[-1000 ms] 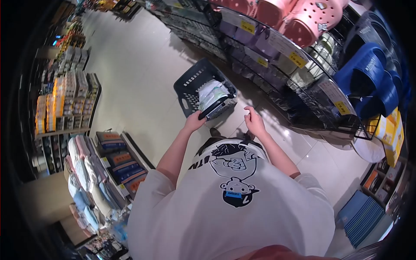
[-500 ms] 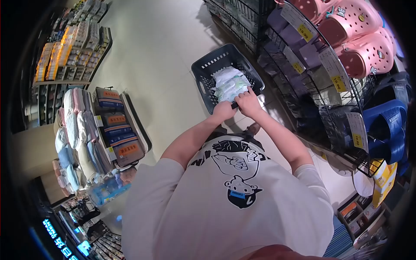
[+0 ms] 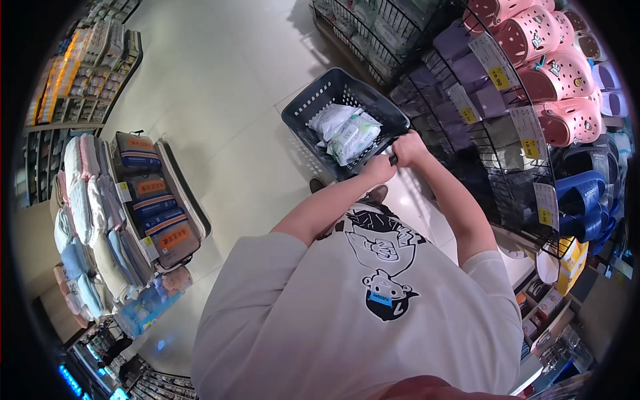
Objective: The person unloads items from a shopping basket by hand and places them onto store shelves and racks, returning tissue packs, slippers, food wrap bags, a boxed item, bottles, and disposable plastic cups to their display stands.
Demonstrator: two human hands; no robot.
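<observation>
The dark basket (image 3: 312, 100) is just past the person's two hands, on the far side and a little to the left. The left hand (image 3: 379, 169) is closed around the handle (image 3: 393, 160) at the near right part of the basket. The right hand (image 3: 410, 148) is closed on the handle too, farther to the right and a bit farther away. Inside the basket, a white pack (image 3: 330, 121) is on the left and a green and white pack (image 3: 355, 138) is on the right, touching it. Both packs are apart from the hands.

One second ago, only the left hand was on the basket, and the right hand was loose in the air. Half a second ago, both hands were right by the green and white pack. Now they are more to the right, and more of that pack shows. More pink clogs (image 3: 557, 73) can be seen on the rack at the right.

Most of the handle is hidden under the hands, and so are many fingertips. The words on the packs are too small to read. The blue slippers (image 3: 579, 203) at the right are partly covered by other things, and the bright sign (image 3: 70, 380) at the near left is cut off by the dark edge.
</observation>
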